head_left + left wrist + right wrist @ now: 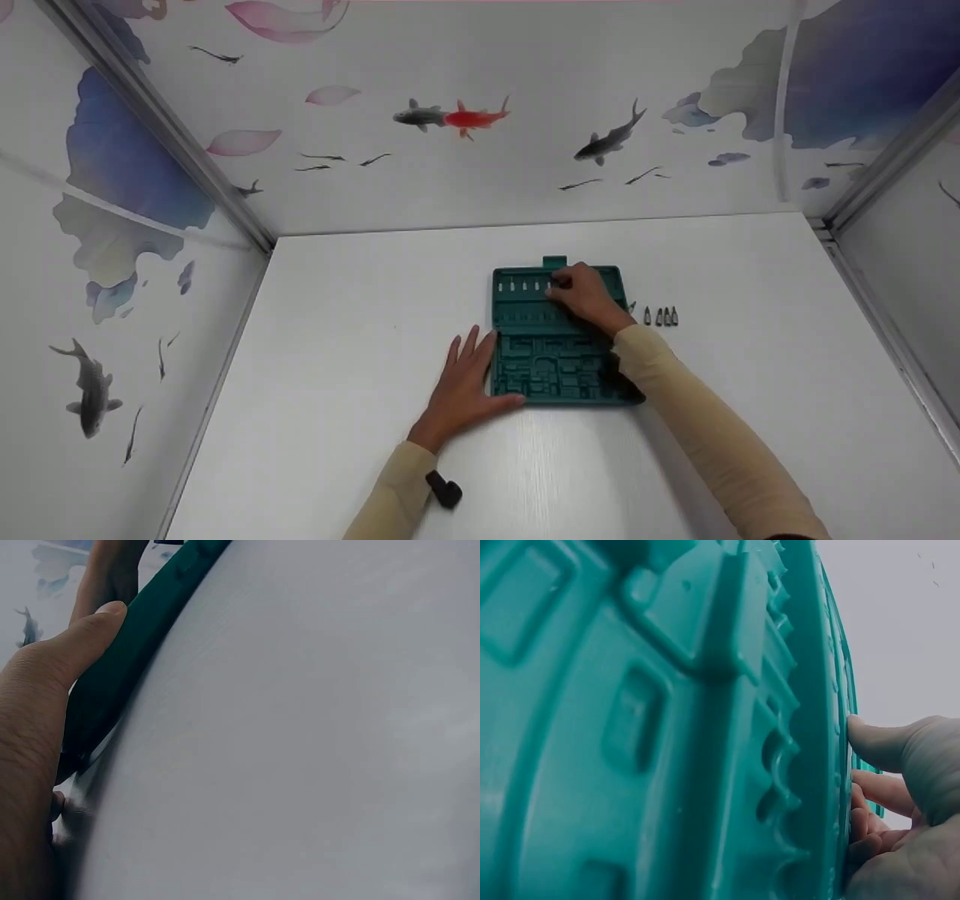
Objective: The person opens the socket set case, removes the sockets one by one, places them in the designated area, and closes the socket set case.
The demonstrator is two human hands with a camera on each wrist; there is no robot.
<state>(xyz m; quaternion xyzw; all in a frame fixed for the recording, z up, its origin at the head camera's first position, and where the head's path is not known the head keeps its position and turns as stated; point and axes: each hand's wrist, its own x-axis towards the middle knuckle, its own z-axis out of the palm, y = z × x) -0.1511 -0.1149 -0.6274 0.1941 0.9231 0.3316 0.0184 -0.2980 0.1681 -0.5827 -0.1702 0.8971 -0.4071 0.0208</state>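
Note:
A green plastic tool case (551, 328) lies unfolded on the white table. My left hand (466, 386) rests along its left side, fingers straight, with the thumb on the near edge; in the left wrist view the thumb (101, 626) touches the green rim. Over the far half, my right hand (589, 296) has its fingers bent together at the slot row, pinching a small bit that they mostly hide. Several small metal bits (524, 286) stand in slots left of those fingers. From the right wrist view, the right hand (907, 802) meets the case behind its moulded ridge.
Several loose bits (667, 316) lie on the table (360, 360) to the right of the case, one partly behind the right wrist. A latch tab (554, 262) sticks out from the case's far edge. Printed wall panels (525, 172) enclose the table at the back and sides.

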